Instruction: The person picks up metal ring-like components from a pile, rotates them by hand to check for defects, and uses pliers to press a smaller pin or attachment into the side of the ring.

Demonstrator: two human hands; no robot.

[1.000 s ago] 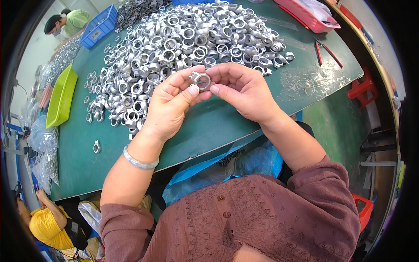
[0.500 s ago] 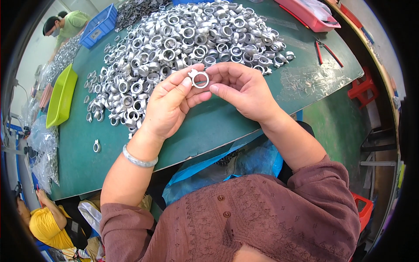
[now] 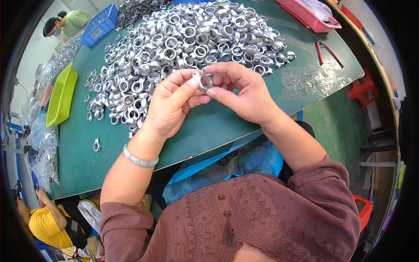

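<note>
Behind the hands, on the green worktable [image 3: 76, 172], spreads a heap of silver rings [image 3: 183, 39], while one lugged metal ring [image 3: 200, 83], pinched in the left hand [image 3: 168, 107], with the half-curled right hand [image 3: 248, 96] at its rim, grip unclear, has swung from face-on to tilted, baring its inner wall.

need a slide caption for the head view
Left hand pinching a metal ring, right hand touching it, near similar rings heaped on a green table.
</note>
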